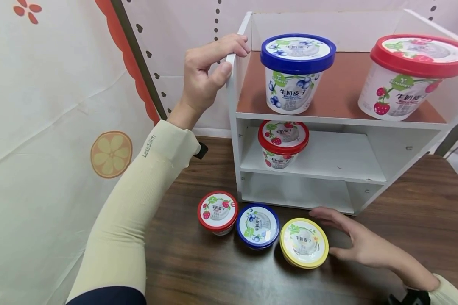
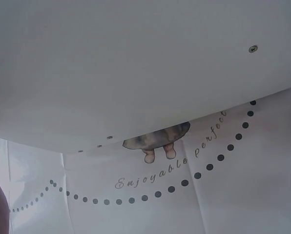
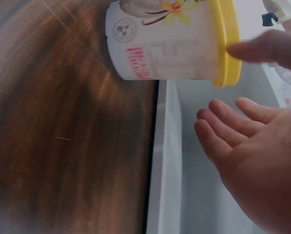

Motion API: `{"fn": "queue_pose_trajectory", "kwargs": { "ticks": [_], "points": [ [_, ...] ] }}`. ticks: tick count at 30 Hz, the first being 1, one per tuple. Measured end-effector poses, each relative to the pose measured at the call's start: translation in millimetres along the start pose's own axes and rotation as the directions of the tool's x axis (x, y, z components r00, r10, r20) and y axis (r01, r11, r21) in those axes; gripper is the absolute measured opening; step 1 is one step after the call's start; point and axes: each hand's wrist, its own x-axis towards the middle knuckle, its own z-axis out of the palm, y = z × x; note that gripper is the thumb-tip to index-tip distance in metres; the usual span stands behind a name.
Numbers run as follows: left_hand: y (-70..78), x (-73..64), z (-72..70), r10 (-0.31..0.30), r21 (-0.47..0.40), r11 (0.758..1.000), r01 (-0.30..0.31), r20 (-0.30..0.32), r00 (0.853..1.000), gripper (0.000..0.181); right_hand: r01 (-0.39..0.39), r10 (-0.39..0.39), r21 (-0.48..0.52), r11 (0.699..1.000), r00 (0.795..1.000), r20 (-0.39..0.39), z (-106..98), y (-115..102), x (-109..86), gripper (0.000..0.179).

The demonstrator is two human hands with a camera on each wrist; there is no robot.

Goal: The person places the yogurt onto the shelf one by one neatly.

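My left hand (image 1: 206, 70) grips the top edge of the white shelf unit's left side panel (image 1: 234, 84), fingers bent over it. In the left wrist view that panel (image 2: 135, 68) fills the upper part. My right hand (image 1: 360, 241) is beside a tub with a yellow lid (image 1: 304, 243), fingers spread. In the right wrist view its thumb (image 3: 267, 51) overlaps the yellow-lidded tub (image 3: 184, 48); I cannot tell whether it touches. A blue-lidded tub (image 1: 258, 226) and a red-lidded tub (image 1: 218, 212) stand in a row to its left.
On the brown top shelf (image 1: 347, 93) stand a blue-lidded tub (image 1: 295, 76) and a red-lidded tub (image 1: 408, 80). Another red-lidded tub (image 1: 282, 144) is at the left of the middle shelf (image 1: 339, 148). The unit stands on a dark wooden table (image 1: 198, 271), with a patterned curtain (image 1: 42, 169) at left.
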Motion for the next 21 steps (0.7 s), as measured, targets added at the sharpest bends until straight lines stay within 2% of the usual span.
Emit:
{"fn": "queue_pose_trajectory", "kwargs": {
  "ticks": [3,7,16,21],
  "points": [
    [0.3,0.4,0.7,0.004,-0.002,1.000,-0.004,-0.003,1.000,0.046,-0.037,0.038,-0.022,0.999,0.998,0.055,3,3,-3.3,0.087],
    [-0.3,0.2,0.9,0.003,0.008,1.000,-0.003,-0.008,1.000,0.047,-0.116,0.121,-0.066,0.991,0.989,0.081,8,5,-6.8,0.096],
    [2.3,0.2,2.9,0.018,-0.004,1.000,-0.018,-0.025,1.000,0.047,-0.248,0.253,-0.136,0.959,0.967,0.018,33,13,-7.3,0.099],
    [-1.8,-1.6,2.8,0.020,-0.004,1.000,-0.020,-0.032,0.999,0.047,-0.272,0.270,-0.156,0.950,0.962,-0.034,39,13,-5.2,0.099]
  ]
}}
